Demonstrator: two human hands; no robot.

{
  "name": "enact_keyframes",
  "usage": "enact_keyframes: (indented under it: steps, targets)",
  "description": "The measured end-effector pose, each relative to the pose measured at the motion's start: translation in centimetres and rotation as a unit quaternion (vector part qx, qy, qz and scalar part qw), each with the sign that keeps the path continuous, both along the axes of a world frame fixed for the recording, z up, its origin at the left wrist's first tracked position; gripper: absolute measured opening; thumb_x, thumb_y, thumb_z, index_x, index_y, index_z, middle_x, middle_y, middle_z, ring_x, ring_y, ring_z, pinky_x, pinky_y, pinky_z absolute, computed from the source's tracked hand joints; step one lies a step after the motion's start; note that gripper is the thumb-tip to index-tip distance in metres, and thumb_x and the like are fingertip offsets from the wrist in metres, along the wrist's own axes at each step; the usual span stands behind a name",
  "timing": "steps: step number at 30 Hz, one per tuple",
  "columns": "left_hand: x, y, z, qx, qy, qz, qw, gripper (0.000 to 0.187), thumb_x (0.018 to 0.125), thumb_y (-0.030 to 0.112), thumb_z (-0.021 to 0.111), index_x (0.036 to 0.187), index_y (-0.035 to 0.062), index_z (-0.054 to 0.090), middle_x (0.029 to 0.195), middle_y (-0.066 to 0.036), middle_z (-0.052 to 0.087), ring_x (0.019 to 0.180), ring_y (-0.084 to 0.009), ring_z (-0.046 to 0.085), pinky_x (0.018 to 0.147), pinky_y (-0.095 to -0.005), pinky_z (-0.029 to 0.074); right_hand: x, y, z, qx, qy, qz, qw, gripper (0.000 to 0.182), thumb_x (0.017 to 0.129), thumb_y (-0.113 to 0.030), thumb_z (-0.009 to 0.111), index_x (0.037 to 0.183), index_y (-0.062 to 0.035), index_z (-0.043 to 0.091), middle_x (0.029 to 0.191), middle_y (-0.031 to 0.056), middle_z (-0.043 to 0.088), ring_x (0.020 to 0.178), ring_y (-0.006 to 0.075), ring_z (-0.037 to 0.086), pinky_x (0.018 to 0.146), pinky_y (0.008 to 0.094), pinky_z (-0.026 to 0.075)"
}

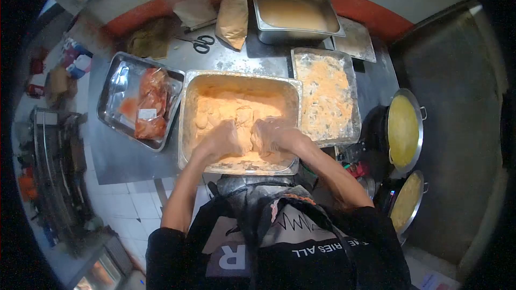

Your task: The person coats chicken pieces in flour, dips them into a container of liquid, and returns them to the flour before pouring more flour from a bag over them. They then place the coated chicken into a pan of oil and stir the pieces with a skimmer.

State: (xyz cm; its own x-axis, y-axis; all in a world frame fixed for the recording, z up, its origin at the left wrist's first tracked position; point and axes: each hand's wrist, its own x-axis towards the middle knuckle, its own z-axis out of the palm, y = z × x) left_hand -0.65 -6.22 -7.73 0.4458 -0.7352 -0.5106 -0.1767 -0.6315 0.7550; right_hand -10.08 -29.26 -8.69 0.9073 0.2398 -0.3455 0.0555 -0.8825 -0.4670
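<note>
Both my hands are down in a deep metal pan [185, 91] of pale orange flour [244, 96]. Several flour-coated pieces [205, 115], probably meat, lie in it. My left hand [226, 137] is in the left middle of the pan, smeared by motion and dusted with flour, so its fingers do not show clearly. My right hand [271, 133] has its floury fingers curled round a coated piece [258, 140] right of centre. More coated lumps [244, 115] sit between and just beyond the two hands.
At left, a metal tray [115, 99] holds a bag of reddish raw meat [153, 102]. A floury tray [328, 94] stands at right. Behind are scissors [201, 44], a paper bag [233, 16] and a deep pan [295, 33] of cloudy liquid. Two pans of yellowish oil [403, 129] stand far right.
</note>
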Motion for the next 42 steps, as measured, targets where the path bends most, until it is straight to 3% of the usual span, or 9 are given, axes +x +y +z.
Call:
enact_keyframes:
  steps: [9,16,18,21,24,27,31,33,42]
  targets:
    - [-2.5,-0.8,4.8,0.060,-0.130,0.060,0.988,0.062,0.069,0.027,0.076,0.117,-0.0072,0.057,0.108,-0.029,0.065,0.105,-0.0392,0.063,0.090,-0.0421,0.049,-1.3,0.3,9.0,0.118,0.042,-0.180,0.976,0.031,0.104,-0.027,0.040,0.113,-0.0065,0.062,0.110,0.0193,0.067,0.101,0.0351,0.063,0.091,0.0423,0.050]
    - [-3.3,-1.1,4.7,0.108,-0.211,0.055,0.970,0.065,0.075,0.038,0.076,0.122,-0.0036,0.058,0.113,-0.028,0.064,0.107,-0.0396,0.063,0.093,-0.0436,0.049,-2.3,1.0,-2.5,0.356,-0.215,-0.217,0.883,0.032,0.094,-0.021,0.056,0.119,-0.0006,0.060,0.119,0.0160,0.063,0.110,0.0280,0.063,0.092,0.0383,0.054]
    - [-2.5,1.5,2.0,-0.017,-0.137,0.161,0.977,0.054,0.075,0.030,0.078,0.113,-0.0048,0.062,0.109,-0.025,0.066,0.101,-0.0369,0.065,0.086,-0.0435,0.050,-3.1,1.2,4.9,-0.053,-0.493,-0.104,0.862,0.037,0.091,-0.016,0.058,0.122,0.0036,0.058,0.106,0.0150,0.064,0.103,0.0288,0.063,0.086,0.0406,0.056]
    - [-3.2,2.4,1.9,-0.079,-0.148,0.199,0.965,0.053,0.074,0.027,0.078,0.114,-0.0042,0.062,0.107,-0.023,0.066,0.100,-0.0335,0.065,0.086,-0.0421,0.051,-1.3,1.2,7.4,0.216,-0.064,-0.195,0.955,0.046,0.095,-0.026,0.061,0.135,-0.0050,0.049,0.123,0.0170,0.060,0.113,0.0270,0.059,0.092,0.0380,0.054]
    - [-0.5,3.0,0.1,0.074,-0.261,0.082,0.959,0.047,0.076,0.026,0.077,0.109,-0.0037,0.062,0.101,-0.021,0.067,0.090,-0.0301,0.064,0.080,-0.0413,0.050,-0.9,1.9,-4.2,0.186,-0.313,-0.188,0.912,0.056,0.087,-0.029,0.072,0.134,-0.0098,0.050,0.118,0.0169,0.061,0.102,0.0298,0.062,0.087,0.0422,0.055]
    - [2.3,7.2,-3.4,0.004,-0.087,0.109,0.990,0.041,0.079,0.026,0.077,0.103,-0.0032,0.062,0.095,-0.017,0.067,0.082,-0.0267,0.062,0.074,-0.0383,0.048,-6.3,-2.4,11.7,0.498,-0.103,-0.384,0.771,0.032,0.099,-0.016,0.053,0.126,-0.0011,0.057,0.116,0.0161,0.060,0.100,0.0299,0.061,0.087,0.0325,0.055]
    - [1.0,3.3,1.2,-0.028,-0.056,0.184,0.981,0.042,0.078,0.026,0.077,0.104,-0.0030,0.062,0.094,-0.017,0.067,0.082,-0.0259,0.062,0.074,-0.0377,0.048,-13.9,-13.0,13.4,0.338,-0.254,-0.539,0.729,0.047,0.078,-0.023,0.080,0.118,-0.0078,0.062,0.098,0.0101,0.064,0.085,0.0190,0.062,0.074,0.0344,0.053]
    - [0.0,0.0,3.8,-0.047,-0.065,0.198,0.977,0.042,0.078,0.027,0.077,0.104,-0.0029,0.062,0.094,-0.016,0.067,0.082,-0.0255,0.062,0.074,-0.0375,0.048,-18.1,-20.6,15.3,-0.075,-0.253,-0.564,0.783,0.034,0.085,-0.035,0.071,0.104,-0.0073,0.066,0.087,0.0123,0.070,0.081,0.0238,0.068,0.075,0.0395,0.056]
    - [-4.7,-25.6,14.7,-0.158,-0.129,0.059,0.977,0.044,0.078,0.027,0.078,0.106,-0.0025,0.063,0.093,-0.014,0.067,0.082,-0.0238,0.062,0.074,-0.0363,0.048,-38.4,-46.9,6.4,-0.219,0.078,-0.658,0.716,0.044,0.080,-0.031,0.070,0.114,-0.0031,0.066,0.119,0.0193,0.067,0.111,0.0336,0.064,0.096,0.0451,0.050]
